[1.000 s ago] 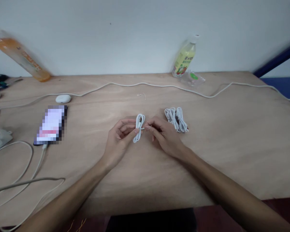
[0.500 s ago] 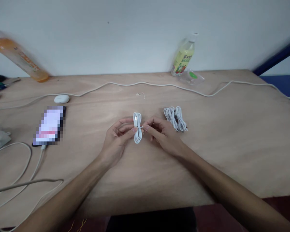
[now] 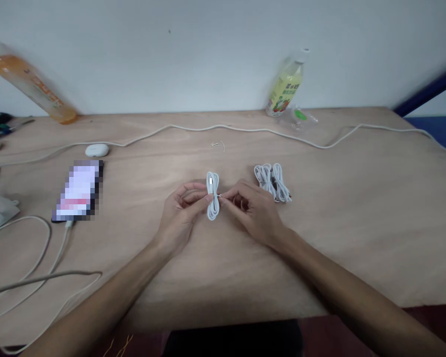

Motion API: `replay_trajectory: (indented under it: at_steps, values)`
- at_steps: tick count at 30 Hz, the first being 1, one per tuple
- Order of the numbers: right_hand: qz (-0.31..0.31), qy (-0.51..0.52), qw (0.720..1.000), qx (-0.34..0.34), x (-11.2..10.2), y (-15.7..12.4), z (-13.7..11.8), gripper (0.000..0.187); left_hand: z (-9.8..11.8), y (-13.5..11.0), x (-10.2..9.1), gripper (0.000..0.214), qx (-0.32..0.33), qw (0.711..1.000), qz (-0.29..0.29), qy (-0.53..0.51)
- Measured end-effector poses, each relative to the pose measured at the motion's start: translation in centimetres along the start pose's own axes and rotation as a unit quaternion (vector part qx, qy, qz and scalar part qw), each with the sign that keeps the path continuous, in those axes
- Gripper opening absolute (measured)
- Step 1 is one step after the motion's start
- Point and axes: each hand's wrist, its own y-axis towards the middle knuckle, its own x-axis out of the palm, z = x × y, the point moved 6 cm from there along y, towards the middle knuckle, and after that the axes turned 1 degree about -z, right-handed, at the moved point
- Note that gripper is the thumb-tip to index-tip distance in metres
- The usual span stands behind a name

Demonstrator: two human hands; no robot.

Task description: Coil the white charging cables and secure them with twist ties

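Note:
A coiled white USB cable stands upright between my hands, its metal plug showing near the top. My left hand is closed on the coil's left side, thumb across its middle. With thumb and forefinger, my right hand pinches the end of a thin white twist tie at the coil's waist. Just beyond the right hand lie several coiled white cables side by side. Loose bits of twist tie lie on the table behind the held coil.
A phone plugged into a cord and a white earbud case are at left. A long white cord crosses the table. An orange-drink bottle and a yellow-labelled bottle lean against the wall, beside clear plastic packaging.
The right fingers have shifted slightly at the twist tie, while the left hand keeps its hold on the coil. The whole view has moved a little.

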Motion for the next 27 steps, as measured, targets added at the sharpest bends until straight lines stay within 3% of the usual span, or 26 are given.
replay_trajectory:
  at_steps: [6, 27]
  values:
    - [0.013, -0.056, 0.996, -0.061, -0.12, -0.17, -0.55, 0.018, -0.01, 0.03, -0.10, 0.044, 0.002, 1.000, 0.018, 0.015]
    - [0.049, -0.069, 0.995, -0.046, 0.30, -0.65, -1.02, 0.023, -0.12, -0.15, 0.25, 0.062, 0.006, 1.000, -0.002, 0.003]
